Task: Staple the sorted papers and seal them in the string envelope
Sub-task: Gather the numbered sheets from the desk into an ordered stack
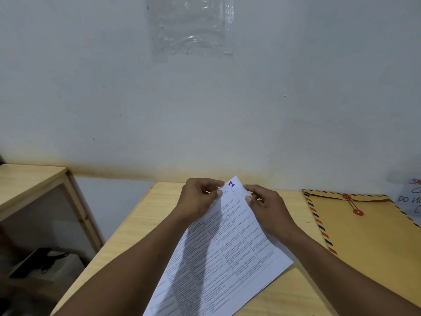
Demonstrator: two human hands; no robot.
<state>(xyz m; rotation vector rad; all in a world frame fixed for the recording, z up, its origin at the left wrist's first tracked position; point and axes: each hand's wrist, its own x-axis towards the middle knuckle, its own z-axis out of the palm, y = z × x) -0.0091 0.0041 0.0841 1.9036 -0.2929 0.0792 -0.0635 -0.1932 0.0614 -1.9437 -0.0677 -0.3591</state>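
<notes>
Papers (218,252) pinched by both hands; envelope (369,236) tied

Two bare forearms, no sleeves, hands (200,197) unadorned

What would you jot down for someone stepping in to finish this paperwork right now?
Left hand: pinching the far corner of the white printed papers marked with a blue "1".
Right hand: pinching the same corner from the other side.
The papers rest tilted on the light wooden table. The brown string envelope with the striped border lies flat to the right, its string running between the two red buttons, so it looks closed.
No stapler is in view; whether a staple is in cannot be told.
Left: staple if needed, open the envelope, insert the papers, wind the string.
</notes>
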